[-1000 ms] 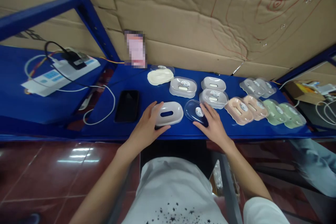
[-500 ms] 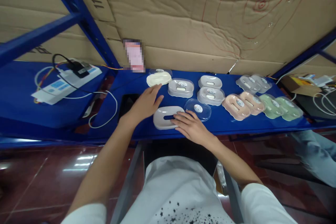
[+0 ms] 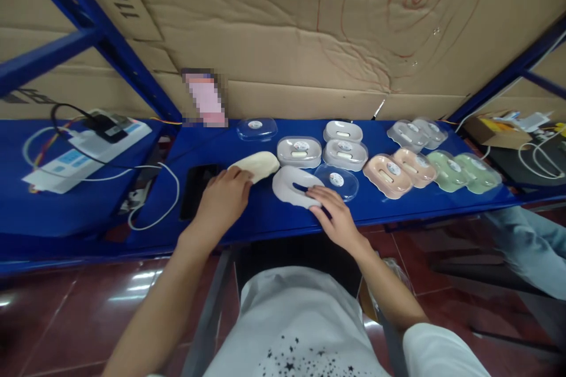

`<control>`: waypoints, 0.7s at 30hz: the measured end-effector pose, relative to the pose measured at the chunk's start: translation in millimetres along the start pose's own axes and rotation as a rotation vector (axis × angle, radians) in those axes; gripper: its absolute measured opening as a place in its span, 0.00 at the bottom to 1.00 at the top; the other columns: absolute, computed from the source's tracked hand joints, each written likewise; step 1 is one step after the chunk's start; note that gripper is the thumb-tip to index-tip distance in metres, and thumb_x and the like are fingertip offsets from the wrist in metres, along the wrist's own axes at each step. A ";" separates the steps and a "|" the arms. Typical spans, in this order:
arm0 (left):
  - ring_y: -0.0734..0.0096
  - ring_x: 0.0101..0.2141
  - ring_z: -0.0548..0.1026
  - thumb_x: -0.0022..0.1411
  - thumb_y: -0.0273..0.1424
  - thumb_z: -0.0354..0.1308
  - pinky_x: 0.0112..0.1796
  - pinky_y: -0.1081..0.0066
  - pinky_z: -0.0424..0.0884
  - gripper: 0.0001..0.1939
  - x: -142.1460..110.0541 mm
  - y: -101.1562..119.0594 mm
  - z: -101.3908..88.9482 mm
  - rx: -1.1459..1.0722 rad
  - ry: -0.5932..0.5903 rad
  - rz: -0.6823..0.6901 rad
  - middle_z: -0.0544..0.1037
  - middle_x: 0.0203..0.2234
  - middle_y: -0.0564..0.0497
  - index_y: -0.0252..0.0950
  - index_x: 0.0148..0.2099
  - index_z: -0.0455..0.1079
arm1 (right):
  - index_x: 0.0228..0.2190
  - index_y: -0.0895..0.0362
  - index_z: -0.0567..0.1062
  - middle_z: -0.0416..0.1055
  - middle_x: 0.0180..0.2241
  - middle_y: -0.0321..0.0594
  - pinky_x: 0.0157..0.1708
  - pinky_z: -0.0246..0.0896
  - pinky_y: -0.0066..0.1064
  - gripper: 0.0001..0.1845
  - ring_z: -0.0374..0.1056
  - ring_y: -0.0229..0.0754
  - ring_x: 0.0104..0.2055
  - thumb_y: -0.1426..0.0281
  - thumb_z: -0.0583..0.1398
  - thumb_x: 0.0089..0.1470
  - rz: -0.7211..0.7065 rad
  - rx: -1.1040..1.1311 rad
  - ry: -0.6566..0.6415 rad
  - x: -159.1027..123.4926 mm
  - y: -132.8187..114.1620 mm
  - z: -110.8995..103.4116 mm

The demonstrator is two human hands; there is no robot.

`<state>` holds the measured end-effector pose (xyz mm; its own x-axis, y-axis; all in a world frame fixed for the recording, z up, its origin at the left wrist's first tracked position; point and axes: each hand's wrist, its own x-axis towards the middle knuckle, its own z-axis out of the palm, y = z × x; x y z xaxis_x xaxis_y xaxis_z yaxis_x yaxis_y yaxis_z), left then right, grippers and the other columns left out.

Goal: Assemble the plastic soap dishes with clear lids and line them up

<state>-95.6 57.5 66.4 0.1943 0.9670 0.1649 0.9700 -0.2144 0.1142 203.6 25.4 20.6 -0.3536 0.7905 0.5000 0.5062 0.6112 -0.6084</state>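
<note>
My left hand (image 3: 224, 200) is closed on the near left end of a cream oval soap dish piece (image 3: 262, 163), holding it a little tilted. My right hand (image 3: 336, 217) grips the right end of an off-white soap dish tray (image 3: 286, 184) with a long slot in its middle; the tray is tilted. Just behind the tray lies a clear lid (image 3: 347, 187) with a round label. At the back left is a second clear lid (image 3: 265, 131). Behind the tray stands a pale soap dish (image 3: 292, 160) under its clear lid.
Several lidded soap dishes stand to the right: pale ones (image 3: 338, 159), pink ones (image 3: 382, 182), green ones (image 3: 446, 169). A black phone (image 3: 191, 191) lies left of my hand. A power strip (image 3: 79, 156) with cables and a blue rack post (image 3: 128, 65) are farther left.
My left hand has taken the cream piece off the back-left clear lid and brought it nearer. My right hand has closed on the tray and tilted it. The view has shifted slightly.
</note>
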 end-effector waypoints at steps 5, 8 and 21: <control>0.53 0.49 0.81 0.77 0.33 0.50 0.51 0.52 0.81 0.14 -66.2 22.9 20.7 -0.279 0.092 0.149 0.77 0.52 0.43 0.43 0.55 0.75 | 0.63 0.49 0.76 0.78 0.61 0.45 0.70 0.65 0.51 0.20 0.69 0.50 0.68 0.61 0.57 0.75 0.012 0.038 0.002 9.2 2.5 -0.8; 0.54 0.55 0.79 0.76 0.34 0.57 0.54 0.53 0.81 0.14 -77.2 33.1 37.8 -0.421 0.262 0.109 0.70 0.60 0.42 0.44 0.60 0.71 | 0.64 0.50 0.75 0.77 0.63 0.45 0.70 0.64 0.52 0.21 0.67 0.50 0.70 0.63 0.57 0.75 -0.074 -0.031 -0.101 10.4 0.5 0.1; 0.41 0.72 0.65 0.74 0.40 0.63 0.66 0.42 0.71 0.28 -66.3 15.9 50.1 -0.468 0.244 0.221 0.58 0.75 0.37 0.46 0.72 0.65 | 0.65 0.51 0.74 0.74 0.66 0.43 0.73 0.61 0.53 0.22 0.63 0.50 0.73 0.70 0.53 0.76 -0.224 -0.209 -0.355 19.8 -10.6 7.7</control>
<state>-85.8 -3.1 8.2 0.2922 0.8444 0.4491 0.7316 -0.4998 0.4636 185.2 34.9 32.2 -0.7009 0.6265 0.3410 0.5216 0.7762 -0.3542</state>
